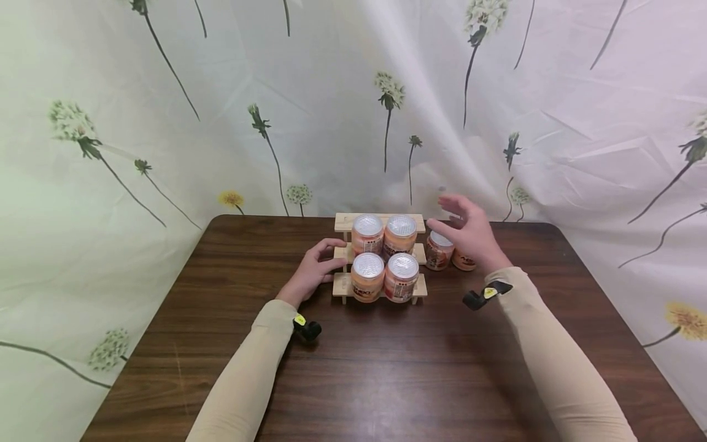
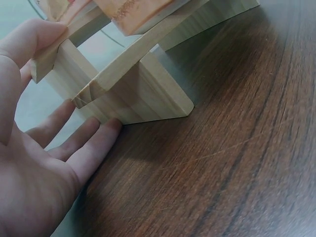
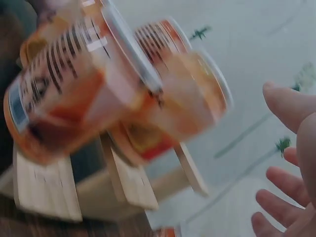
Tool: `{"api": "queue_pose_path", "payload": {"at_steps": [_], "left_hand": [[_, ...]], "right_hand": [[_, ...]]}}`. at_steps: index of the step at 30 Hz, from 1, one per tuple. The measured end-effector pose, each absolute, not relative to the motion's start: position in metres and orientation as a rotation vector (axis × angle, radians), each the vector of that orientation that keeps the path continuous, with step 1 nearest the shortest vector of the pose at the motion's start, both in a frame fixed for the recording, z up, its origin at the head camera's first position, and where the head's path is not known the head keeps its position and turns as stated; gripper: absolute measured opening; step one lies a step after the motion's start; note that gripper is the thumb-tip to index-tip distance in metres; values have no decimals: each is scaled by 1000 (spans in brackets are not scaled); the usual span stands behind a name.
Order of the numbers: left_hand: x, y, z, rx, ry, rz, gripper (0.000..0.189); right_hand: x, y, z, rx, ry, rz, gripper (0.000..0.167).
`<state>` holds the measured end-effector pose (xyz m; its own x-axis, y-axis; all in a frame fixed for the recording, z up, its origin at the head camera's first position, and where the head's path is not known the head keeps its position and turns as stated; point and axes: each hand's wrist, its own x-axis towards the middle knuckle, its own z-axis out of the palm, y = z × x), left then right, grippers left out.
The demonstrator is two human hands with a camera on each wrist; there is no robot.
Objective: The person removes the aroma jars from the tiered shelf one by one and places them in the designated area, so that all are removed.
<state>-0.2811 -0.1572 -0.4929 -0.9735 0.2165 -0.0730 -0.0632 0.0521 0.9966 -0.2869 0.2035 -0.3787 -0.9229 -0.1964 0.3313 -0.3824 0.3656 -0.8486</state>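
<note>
A small three-tier wooden rack (image 1: 342, 284) stands on the table, holding orange-labelled jars with clear lids. Two of them, a left jar (image 1: 367, 285) and a right jar (image 1: 401, 285), sit on its front tier; two more, including this jar (image 1: 400, 242), are on the tier behind. My left hand (image 1: 313, 270) grips the rack's left end, its thumb at a board (image 2: 91, 29) and fingers against the side panel (image 2: 143, 101). Nothing is in my right hand (image 1: 469, 230), which hovers with spread, loosely bent fingers above two loose jars (image 1: 438, 256) right of the rack.
The dark wooden table (image 1: 381, 374) reaches back to a white curtain (image 1: 331, 123) printed with dandelions. Close beside the rack's right end, the loose jars stand partly behind my right hand. Black wrist cameras (image 1: 309, 330) sit on both sleeves.
</note>
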Motion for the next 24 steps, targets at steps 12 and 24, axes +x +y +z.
{"api": "queue_pose_path", "payload": {"at_steps": [12, 24], "left_hand": [[-278, -157, -492, 172, 2101, 2051, 40], [-278, -158, -493, 167, 2112, 2041, 39]], "right_hand": [[-287, 164, -384, 748, -2637, 1624, 73], [-289, 152, -391, 744, -2571, 1756, 58]]}}
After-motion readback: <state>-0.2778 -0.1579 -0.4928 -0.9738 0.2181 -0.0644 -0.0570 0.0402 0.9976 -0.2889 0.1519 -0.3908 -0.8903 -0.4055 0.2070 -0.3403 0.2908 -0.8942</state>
